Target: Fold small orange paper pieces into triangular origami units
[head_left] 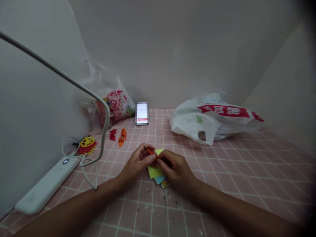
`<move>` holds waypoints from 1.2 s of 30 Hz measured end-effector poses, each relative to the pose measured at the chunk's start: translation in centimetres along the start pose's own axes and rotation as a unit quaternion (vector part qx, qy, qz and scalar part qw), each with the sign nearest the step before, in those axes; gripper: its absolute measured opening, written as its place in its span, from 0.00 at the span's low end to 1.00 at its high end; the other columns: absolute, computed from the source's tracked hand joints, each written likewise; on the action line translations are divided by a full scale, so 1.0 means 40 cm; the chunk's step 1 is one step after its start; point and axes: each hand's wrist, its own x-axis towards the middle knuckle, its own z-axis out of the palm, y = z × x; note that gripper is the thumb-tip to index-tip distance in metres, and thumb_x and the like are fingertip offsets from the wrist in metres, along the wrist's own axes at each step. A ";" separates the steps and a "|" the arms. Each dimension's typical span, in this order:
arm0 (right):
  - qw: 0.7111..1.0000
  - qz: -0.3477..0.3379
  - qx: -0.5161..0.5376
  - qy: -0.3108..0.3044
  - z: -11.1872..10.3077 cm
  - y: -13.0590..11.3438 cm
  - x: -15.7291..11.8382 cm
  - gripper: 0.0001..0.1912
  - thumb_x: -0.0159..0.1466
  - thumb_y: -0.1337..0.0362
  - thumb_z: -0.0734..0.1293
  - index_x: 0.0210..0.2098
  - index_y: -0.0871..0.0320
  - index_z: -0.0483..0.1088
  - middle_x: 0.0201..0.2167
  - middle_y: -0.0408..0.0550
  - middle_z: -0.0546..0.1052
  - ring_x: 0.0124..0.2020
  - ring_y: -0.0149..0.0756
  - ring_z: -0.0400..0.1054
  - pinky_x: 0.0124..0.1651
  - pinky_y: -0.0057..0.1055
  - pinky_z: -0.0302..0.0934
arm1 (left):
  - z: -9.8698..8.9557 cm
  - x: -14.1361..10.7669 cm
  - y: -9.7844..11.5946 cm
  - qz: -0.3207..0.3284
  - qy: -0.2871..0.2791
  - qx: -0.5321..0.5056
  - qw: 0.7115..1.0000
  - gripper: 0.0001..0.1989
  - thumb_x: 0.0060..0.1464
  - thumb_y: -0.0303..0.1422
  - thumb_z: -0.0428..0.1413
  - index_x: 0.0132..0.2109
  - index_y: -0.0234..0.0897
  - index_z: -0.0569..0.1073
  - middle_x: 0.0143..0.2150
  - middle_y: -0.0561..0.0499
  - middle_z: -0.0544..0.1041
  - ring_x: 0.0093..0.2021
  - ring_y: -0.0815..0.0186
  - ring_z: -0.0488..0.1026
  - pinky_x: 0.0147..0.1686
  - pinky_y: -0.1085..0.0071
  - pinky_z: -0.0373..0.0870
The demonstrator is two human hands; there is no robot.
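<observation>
Between my two hands is a small orange folded paper point(150, 151). My left hand point(141, 161) pinches it from the left with thumb and fingers, and my right hand point(175, 166) pinches its right end. Below them lies a stack of coloured paper squares point(154, 172), yellow-green on top, with blue and other colours showing at the lower edge. Beyond my left hand sit orange folded paper pieces point(120, 142) and a dark red one point(113, 135).
A phone point(142, 113) with a lit screen stands at the back, between a clear plastic bag point(116, 103) and a white plastic bag point(209, 118). On the left are yellow and red cutouts point(87, 142), a power strip point(49, 184) and a white cable point(107, 121).
</observation>
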 end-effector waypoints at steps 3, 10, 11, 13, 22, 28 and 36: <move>1.000 -0.013 -0.026 0.004 0.002 0.004 -0.003 0.07 0.65 0.69 0.61 0.31 0.59 0.68 0.27 0.45 0.70 0.27 0.33 0.63 0.31 0.29 0.56 | 0.003 -0.001 0.005 0.005 0.004 0.008 1.000 0.13 0.53 0.34 0.61 0.44 0.37 0.68 0.39 0.51 0.74 0.37 0.68 0.73 0.39 0.70 0.69; 0.998 -0.048 -0.027 0.026 0.000 0.003 -0.004 0.05 0.65 0.71 0.62 0.36 0.59 0.69 0.30 0.46 0.72 0.31 0.34 0.66 0.34 0.29 0.58 | -0.002 -0.001 -0.002 0.067 0.000 0.046 0.997 0.13 0.52 0.31 0.60 0.44 0.38 0.68 0.42 0.49 0.74 0.41 0.66 0.72 0.42 0.69 0.69; 0.998 -0.057 -0.028 0.030 0.000 0.002 -0.004 0.05 0.65 0.72 0.62 0.37 0.59 0.69 0.31 0.46 0.72 0.31 0.34 0.66 0.34 0.29 0.58 | -0.002 -0.002 -0.003 0.080 -0.002 0.054 0.995 0.12 0.53 0.30 0.60 0.44 0.38 0.68 0.42 0.49 0.74 0.42 0.65 0.72 0.42 0.68 0.69; 0.996 -0.077 -0.035 0.035 0.000 0.001 -0.005 0.05 0.65 0.73 0.62 0.37 0.58 0.68 0.32 0.46 0.71 0.32 0.34 0.66 0.34 0.29 0.58 | -0.001 -0.002 -0.005 0.101 0.003 0.058 0.993 0.13 0.53 0.29 0.59 0.45 0.38 0.68 0.43 0.48 0.74 0.43 0.65 0.72 0.44 0.67 0.69; 0.990 -0.118 -0.055 0.048 -0.001 -0.005 -0.004 0.07 0.64 0.75 0.61 0.35 0.57 0.65 0.31 0.44 0.67 0.31 0.33 0.63 0.33 0.28 0.56 | 0.003 0.004 -0.003 0.115 0.040 0.013 0.993 0.19 0.49 0.28 0.63 0.47 0.39 0.68 0.39 0.52 0.71 0.38 0.69 0.71 0.39 0.73 0.70; 0.992 -0.101 -0.064 0.044 -0.003 -0.011 -0.005 0.06 0.65 0.73 0.61 0.35 0.56 0.65 0.31 0.45 0.68 0.31 0.34 0.63 0.32 0.30 0.56 | 0.002 0.002 -0.001 0.098 0.056 0.020 0.993 0.19 0.48 0.29 0.64 0.47 0.38 0.68 0.36 0.53 0.72 0.35 0.69 0.72 0.37 0.72 0.70; 0.999 0.003 0.024 0.047 0.000 -0.009 -0.005 0.06 0.65 0.68 0.62 0.30 0.57 0.66 0.26 0.43 0.69 0.27 0.32 0.63 0.29 0.28 0.56 | -0.001 -0.001 -0.007 0.046 0.022 0.021 0.998 0.17 0.52 0.32 0.63 0.48 0.37 0.70 0.36 0.51 0.74 0.36 0.69 0.72 0.38 0.72 0.71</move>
